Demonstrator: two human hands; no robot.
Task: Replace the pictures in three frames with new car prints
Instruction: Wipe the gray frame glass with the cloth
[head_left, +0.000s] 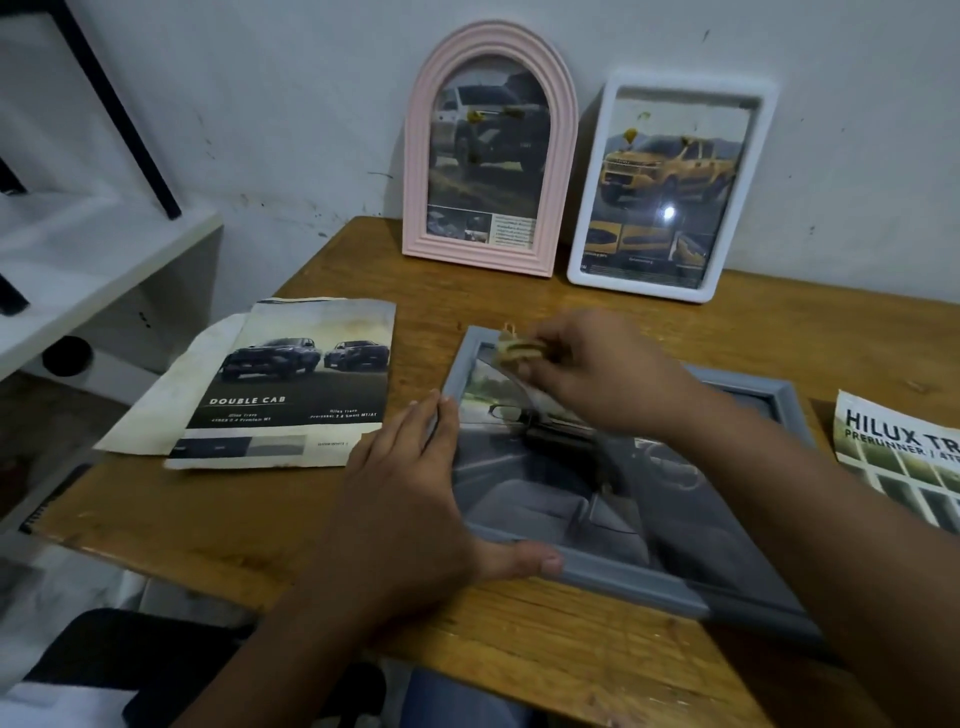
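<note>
You are looking at a dim indoor scene with a cool, bluish cast on the wall in the upper half. One bright point of glare sits on the glazing of the white frame at upper right. The right hand at centre is softly motion-blurred, as is the small yellowish object it pinches. Wide-angle distortion bends the table edge at lower left. The lower corners fall into deep shadow, and fine print stays unreadable.
</note>
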